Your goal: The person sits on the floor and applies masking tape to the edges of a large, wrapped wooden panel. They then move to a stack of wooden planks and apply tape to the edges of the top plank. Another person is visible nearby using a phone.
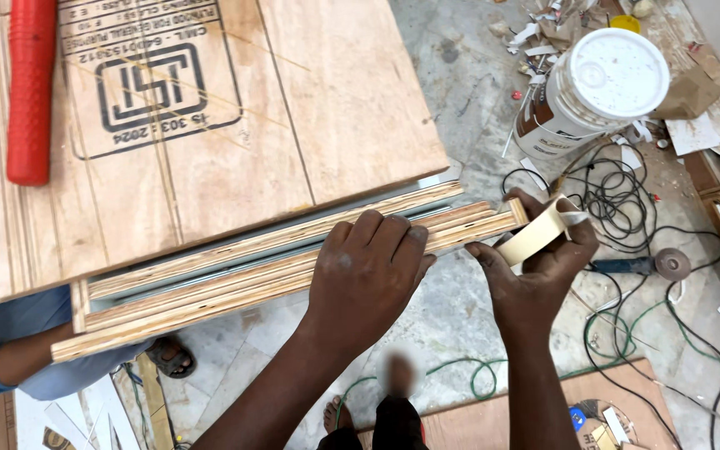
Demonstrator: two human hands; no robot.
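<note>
Head view. Left hand (368,271), centre frame: fingers curled, pressed on bundled plywood strips (235,279). Right hand (539,262), right of centre: gripping masking tape roll (537,233) at the strips' end. Upper right: white lidded bucket (589,87), contents hidden. Upper left: red roller (28,87) on plywood sheet (293,108).

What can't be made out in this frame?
Head view only:
- Strips under the left hand: covered by the hand.
- Tape roll: partly hidden by the right hand.
- Co-worker's arm: cut off by the left edge.
- Red tool: top cut off.
- Patch near the foot: blurred.
</note>
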